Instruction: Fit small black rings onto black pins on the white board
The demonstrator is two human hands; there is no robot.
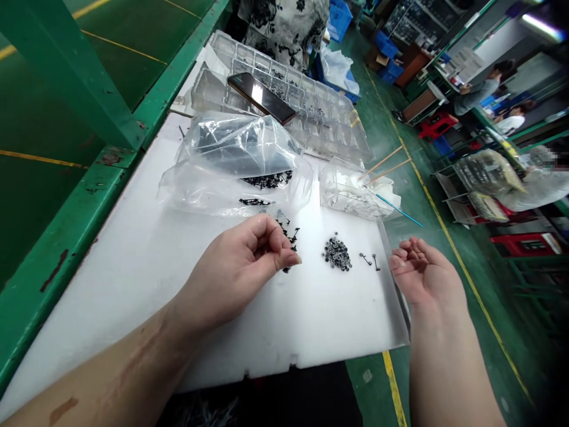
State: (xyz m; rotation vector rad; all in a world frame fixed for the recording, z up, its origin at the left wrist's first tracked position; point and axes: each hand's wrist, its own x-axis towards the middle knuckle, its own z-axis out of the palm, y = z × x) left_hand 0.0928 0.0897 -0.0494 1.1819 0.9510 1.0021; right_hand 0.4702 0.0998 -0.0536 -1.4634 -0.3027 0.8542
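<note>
My left hand (249,264) is over the white work surface (338,320), its thumb and forefinger pressed together. Whatever may sit in that pinch is too small or hidden to name. Just behind its fingertips lie small black stick-like parts (293,234), partly covered by the hand. My right hand (422,273) is at the right edge of the surface, palm turned up and fingers curled together; I cannot make out anything in them. Between the hands is a pile of small round black-and-silver parts (338,254). Two thin black parts with round ends (365,259) lie near my right hand.
A clear plastic bag (240,142) with more black parts lies behind my left hand. A phone (262,98) rests on clear compartment trays (320,107). A clear box (351,190) holds white tissue, sticks and a blue tool. A green beam (106,196) borders the left; people sit farther right.
</note>
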